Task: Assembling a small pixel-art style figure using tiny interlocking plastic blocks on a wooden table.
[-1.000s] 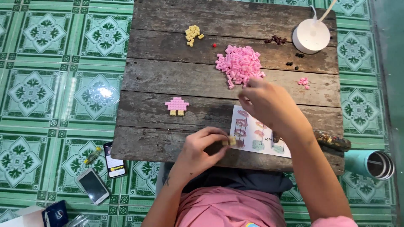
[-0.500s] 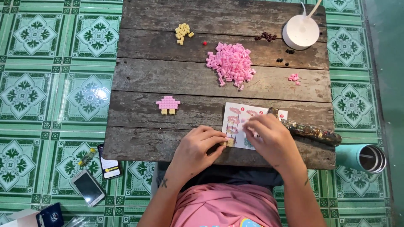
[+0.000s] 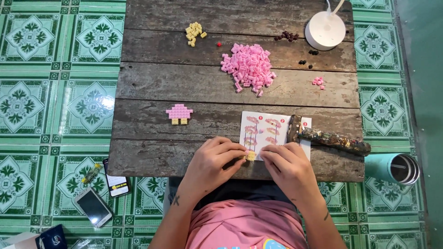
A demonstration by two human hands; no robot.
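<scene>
Small yellow block piece (image 3: 250,156) sits pinched between your two hands at the near edge of the weathered wooden plank worktop (image 3: 194,87), resting over the lower left corner of the white instruction sheet with pink diagrams (image 3: 267,131). Your left hand (image 3: 212,163) has its grip closed on the piece from the left, fingertips curled in; your right hand (image 3: 288,166) closes on it from the right, thumb and forefinger meeting it. A dark speckled cylindrical rod (image 3: 330,138) lies across the sheet's right edge, just beside your right hand. Further out, a heap of pink blocks (image 3: 249,69) lies mid-worktop, a finished pink and yellow mushroom-shaped build (image 3: 179,113) sits well to the left, and a small cluster of yellow blocks (image 3: 194,32) lies near the far edge. A round white lamp base (image 3: 325,30) stands at the far right corner.
</scene>
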